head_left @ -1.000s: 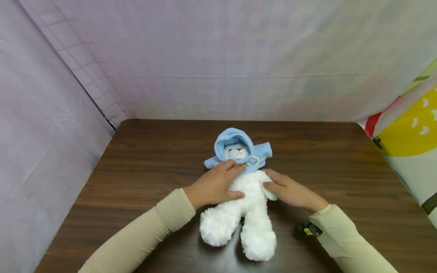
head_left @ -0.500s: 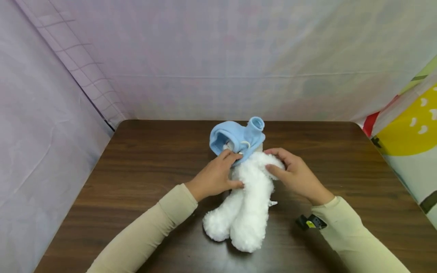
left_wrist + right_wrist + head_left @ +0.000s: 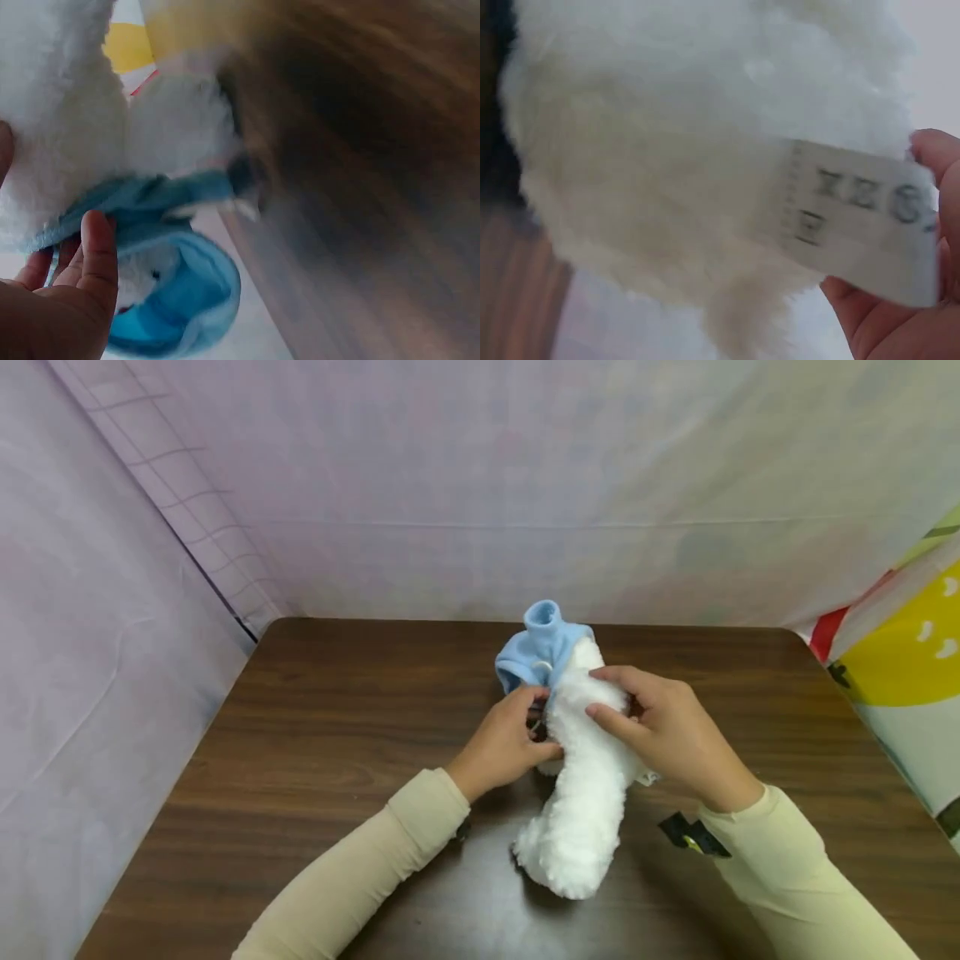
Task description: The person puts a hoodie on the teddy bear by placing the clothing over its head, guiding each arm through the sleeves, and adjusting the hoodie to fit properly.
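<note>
A white plush toy (image 3: 588,777) is turned on its side on the table, its legs toward me. A light blue hoodie (image 3: 543,647) covers its head and upper part, one sleeve pointing up. My left hand (image 3: 501,745) holds the toy's front side, fingertips at the hem of the hoodie (image 3: 199,300), where the toy's face shows inside the hood. My right hand (image 3: 671,727) grips the toy's arm and back between thumb and fingers. A printed white tag (image 3: 862,217) sticks out from the fur beside the right fingers. The far arm is hidden.
The dark wooden table (image 3: 337,735) spreads around the toy, its back edge close behind the hoodie. A pale curtain (image 3: 450,485) hangs behind and at the left. A patterned cloth with a yellow shape (image 3: 900,652) is at the right. Black straps (image 3: 693,837) sit at the wrists.
The toy has rolled from its back onto its side and shifted right and slightly away from me. The hoodie's sleeve now points up. Both hands have moved along with the toy.
</note>
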A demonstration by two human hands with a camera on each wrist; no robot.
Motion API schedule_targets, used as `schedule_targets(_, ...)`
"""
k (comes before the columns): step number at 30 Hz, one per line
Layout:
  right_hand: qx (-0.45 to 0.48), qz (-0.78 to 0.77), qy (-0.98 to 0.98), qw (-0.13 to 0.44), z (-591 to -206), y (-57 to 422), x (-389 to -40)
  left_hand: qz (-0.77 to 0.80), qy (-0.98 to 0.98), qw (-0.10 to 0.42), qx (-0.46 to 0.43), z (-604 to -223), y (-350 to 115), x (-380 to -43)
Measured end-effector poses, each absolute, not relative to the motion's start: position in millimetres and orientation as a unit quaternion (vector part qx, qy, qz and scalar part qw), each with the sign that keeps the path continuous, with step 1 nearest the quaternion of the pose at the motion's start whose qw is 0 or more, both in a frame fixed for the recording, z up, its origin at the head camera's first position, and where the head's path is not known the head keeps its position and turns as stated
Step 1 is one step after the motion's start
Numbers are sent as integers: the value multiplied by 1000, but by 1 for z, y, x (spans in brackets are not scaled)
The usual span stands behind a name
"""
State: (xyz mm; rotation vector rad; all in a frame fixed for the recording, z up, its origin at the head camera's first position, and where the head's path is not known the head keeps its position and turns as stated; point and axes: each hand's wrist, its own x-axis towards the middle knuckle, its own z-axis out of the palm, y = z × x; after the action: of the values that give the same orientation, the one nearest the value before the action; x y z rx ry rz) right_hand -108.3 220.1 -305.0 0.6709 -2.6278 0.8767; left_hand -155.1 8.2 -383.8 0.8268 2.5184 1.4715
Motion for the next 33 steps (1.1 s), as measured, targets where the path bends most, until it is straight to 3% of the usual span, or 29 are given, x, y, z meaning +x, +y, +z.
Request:
schedule_targets(4,264,266,-911,169,-302,215,-109,481,830,50,278,-385,10,-158)
schedule_targets(7,290,247,-912,149,-312,212,-116,452,845,41,282,-391,1,-161)
schedule_targets(9,304,237,-914,126,-322,210,-121,423,860,4,283,-396,-10,-164)
schedule_targets(14,330,275,-899,85,-341,203,-126,442,847,-154,251,-389,-41,-171)
schedule_targets(16,339,314,-885,68,-344,200,-127,468,827,-181,253,-379,-49,-173)
schedule_targets(19,348,367,-861,52,-347,199,-128,454,825,-147,301,-367,-53,-174)
schedule_targets(24,317,411,-849,94,-349,206,-130,351,849,-55,392,-365,-52,-171)
schedule_targets(33,250,368,-896,-11,-359,216,-136,321,890,-9,325,-371,-47,-167)
